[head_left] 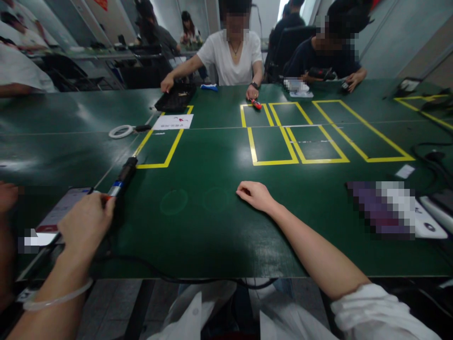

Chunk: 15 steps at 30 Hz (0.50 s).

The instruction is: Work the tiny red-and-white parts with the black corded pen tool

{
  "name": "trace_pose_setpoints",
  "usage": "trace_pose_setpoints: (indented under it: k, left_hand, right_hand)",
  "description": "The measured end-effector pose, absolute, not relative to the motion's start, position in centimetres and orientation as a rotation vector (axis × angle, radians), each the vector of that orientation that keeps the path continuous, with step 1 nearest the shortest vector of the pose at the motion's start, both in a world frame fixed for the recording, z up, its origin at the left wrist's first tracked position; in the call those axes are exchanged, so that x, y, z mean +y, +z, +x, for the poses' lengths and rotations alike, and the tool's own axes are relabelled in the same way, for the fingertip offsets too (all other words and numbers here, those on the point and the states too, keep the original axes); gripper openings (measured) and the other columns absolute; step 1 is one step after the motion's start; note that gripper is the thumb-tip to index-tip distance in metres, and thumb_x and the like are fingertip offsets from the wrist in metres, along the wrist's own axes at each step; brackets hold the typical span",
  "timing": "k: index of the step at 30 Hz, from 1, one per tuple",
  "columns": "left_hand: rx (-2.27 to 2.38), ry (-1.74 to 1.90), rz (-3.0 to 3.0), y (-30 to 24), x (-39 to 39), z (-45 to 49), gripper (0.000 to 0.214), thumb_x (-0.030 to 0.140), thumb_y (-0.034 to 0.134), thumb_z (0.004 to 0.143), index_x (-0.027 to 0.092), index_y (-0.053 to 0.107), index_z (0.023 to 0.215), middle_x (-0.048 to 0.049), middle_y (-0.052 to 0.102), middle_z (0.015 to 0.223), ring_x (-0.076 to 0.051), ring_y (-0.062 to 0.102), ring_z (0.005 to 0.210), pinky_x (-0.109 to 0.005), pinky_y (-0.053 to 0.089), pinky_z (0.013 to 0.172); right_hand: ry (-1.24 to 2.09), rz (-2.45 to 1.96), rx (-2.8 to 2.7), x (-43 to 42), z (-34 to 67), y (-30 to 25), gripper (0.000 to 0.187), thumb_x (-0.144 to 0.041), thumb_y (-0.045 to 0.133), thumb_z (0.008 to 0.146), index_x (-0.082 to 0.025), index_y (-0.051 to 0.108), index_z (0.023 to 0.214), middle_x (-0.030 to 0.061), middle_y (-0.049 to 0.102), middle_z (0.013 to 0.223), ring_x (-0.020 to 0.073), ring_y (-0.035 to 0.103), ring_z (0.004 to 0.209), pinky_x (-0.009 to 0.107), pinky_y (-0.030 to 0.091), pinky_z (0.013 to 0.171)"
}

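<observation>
My left hand (88,219) is closed around what looks like an electric screwdriver (122,179), a slim dark tool with a blue-and-white band and an orange part by my fingers. Its black nose points away, toward a yellow taped outline (152,165). On the green table (212,245), my right hand (257,196) rests with its fingers curled in, and nothing shows in it. Left of the tool lies a phone (67,208), partly behind my left hand. A black cable (152,267) runs along the near table edge.
Opposite, a person in white (230,61) touches a black tray (176,99) and a red tool (256,104). A printed card (173,122) and a white ring (121,131) lie farther left. Another person (325,59) sits back right. A dark purple item (371,208) lies near right.
</observation>
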<state>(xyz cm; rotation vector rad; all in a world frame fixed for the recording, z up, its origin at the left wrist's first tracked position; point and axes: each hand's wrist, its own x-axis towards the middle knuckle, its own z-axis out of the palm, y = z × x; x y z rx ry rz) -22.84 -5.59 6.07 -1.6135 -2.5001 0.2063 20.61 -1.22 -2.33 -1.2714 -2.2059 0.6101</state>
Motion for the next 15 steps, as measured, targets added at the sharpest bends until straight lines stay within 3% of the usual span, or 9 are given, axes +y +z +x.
trace_pose_setpoints:
  k: [4,7,12,15]
  left_hand:
    - [-2.536,-0.42,-1.982,6.2,-4.0,-18.6,0.049,0.054,0.04,0.09,0.017,0.056,0.117,-0.011,0.069,0.107,-0.026,0.065,0.096,-0.037,0.049,0.086]
    - [-2.412,-0.926,-2.51,5.5,-2.5,-13.5,0.045,0.053,0.049,0.087,0.017,0.059,0.112,-0.0082,0.07,0.105,-0.021,0.066,0.094,-0.032,0.05,0.087]
    - [-2.161,-1.041,-3.127,4.8,-0.8,-4.7,0.046,0.047,0.055,0.086,0.018,0.061,0.12,-0.0074,0.068,0.103,-0.02,0.064,0.091,-0.034,0.05,0.083]
    - [-2.139,-1.149,-3.27,4.4,-0.3,-1.4,0.04,0.042,0.062,0.082,0.015,0.061,0.112,-0.0078,0.068,0.099,-0.019,0.063,0.089,-0.033,0.05,0.082]
  right_hand:
    - [0.611,-1.251,-2.206,-1.2,20.6,-2.4,0.013,-0.026,0.057,0.091,-0.019,0.063,0.083,-0.0003,0.062,0.074,0.0115,0.051,0.066,0.022,0.03,0.061]
    - [0.643,-1.247,-2.179,-1.3,20.6,-2.4,0.012,-0.025,0.057,0.091,-0.019,0.063,0.083,-0.0008,0.061,0.072,0.0111,0.051,0.065,0.022,0.03,0.061]
    - [0.88,-1.191,-1.991,-1.2,20.9,-2.5,0.015,-0.028,0.056,0.089,-0.017,0.062,0.083,-0.0018,0.059,0.069,0.0103,0.05,0.062,0.022,0.034,0.06]
    - [1.132,-1.084,-1.765,-0.9,20.8,-2.4,0.02,-0.036,0.056,0.089,-0.017,0.06,0.094,-0.0014,0.06,0.071,0.0108,0.053,0.062,0.023,0.041,0.061]
